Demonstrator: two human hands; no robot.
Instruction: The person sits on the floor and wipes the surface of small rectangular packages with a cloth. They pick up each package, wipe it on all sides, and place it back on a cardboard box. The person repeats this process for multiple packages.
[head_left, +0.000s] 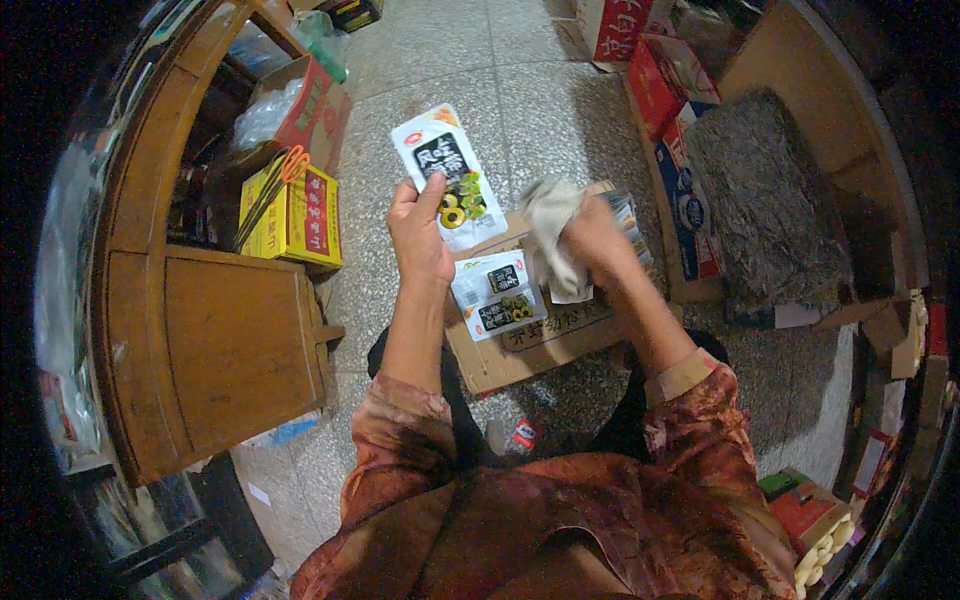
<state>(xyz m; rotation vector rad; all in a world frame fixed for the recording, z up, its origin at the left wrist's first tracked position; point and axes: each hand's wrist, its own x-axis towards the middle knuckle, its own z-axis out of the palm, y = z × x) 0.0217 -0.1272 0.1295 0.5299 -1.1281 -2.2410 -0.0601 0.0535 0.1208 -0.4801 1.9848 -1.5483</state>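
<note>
Pinched between the thumb and fingers of my left hand (424, 225) is a white food pouch (450, 176) with a black panel and pictures of green leaves and yellow rings. My right hand (596, 236), slightly blurred, grips a crumpled pale cloth (555, 217) over a cardboard box (480, 364) on the floor before me. Similar pouches (501, 296) lie on the box to the left of the cloth. More packets (634, 229) stand in a row at its right side, partly hidden by my right hand and forearm.
On the left are a wooden cabinet (225, 345) and a yellow box (289, 217) with orange-handled scissors (294, 163). At right stand red cartons (671, 79) and a dark wrapped bundle (765, 202). A small red packet (526, 433) lies on the speckled floor (450, 67) between my legs.
</note>
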